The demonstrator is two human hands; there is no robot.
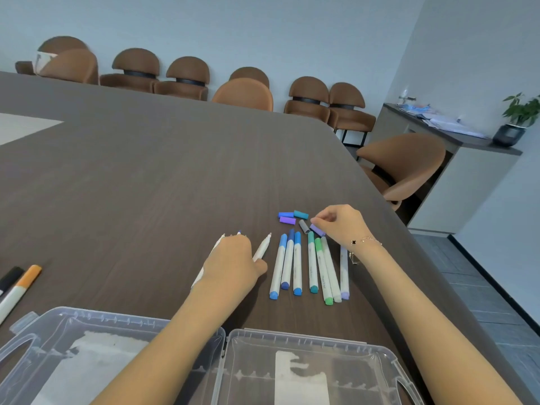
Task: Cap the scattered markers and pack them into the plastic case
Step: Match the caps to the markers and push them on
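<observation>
Several white-barrelled markers point(298, 263) lie side by side on the dark table point(146, 171), most with blue, teal or green caps on. My left hand point(233, 261) rests over uncapped markers point(263, 248), curled around them with bare tips pointing away. Loose caps point(287, 220) in blue, teal, purple and grey lie just beyond the row. My right hand point(340, 222) hovers at those caps, fingertips pinched near a lilac cap point(317, 230); whether it grips the cap is unclear. The clear plastic case point(304, 340) lies open at the near edge, both halves showing.
At the left edge lie an orange-capped marker point(20, 285) and a black one point(10, 277). Brown chairs point(400, 168) line the far side and right corner of the table. A grey sideboard with a potted plant point(518, 118) stands at the right.
</observation>
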